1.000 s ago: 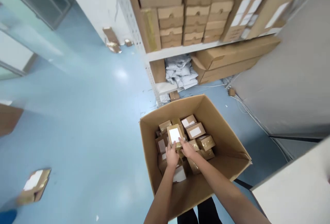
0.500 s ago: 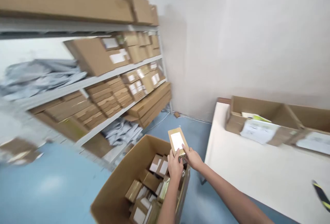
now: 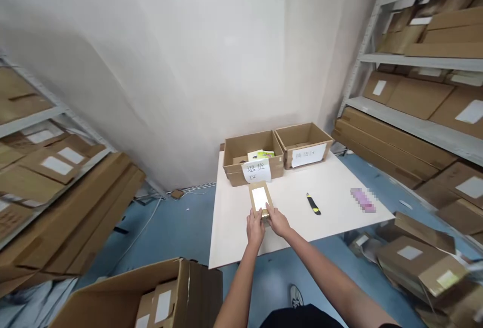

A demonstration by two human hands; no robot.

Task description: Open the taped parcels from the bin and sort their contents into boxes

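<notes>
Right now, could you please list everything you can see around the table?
small parcel: one, brown, white label, held over table
table: one, white, centre
open boxes: two, brown, paper-labelled, table's far edge
utility knife: one, black-yellow, on table, right of parcel
pink item: one, blurred, table's right side
large carton: one, brown, floor lower left, parcels inside
shelves: two racks, grey, holding brown cartons, either side
left hand: one, gripping parcel's near end
right hand: one, same grip
</notes>
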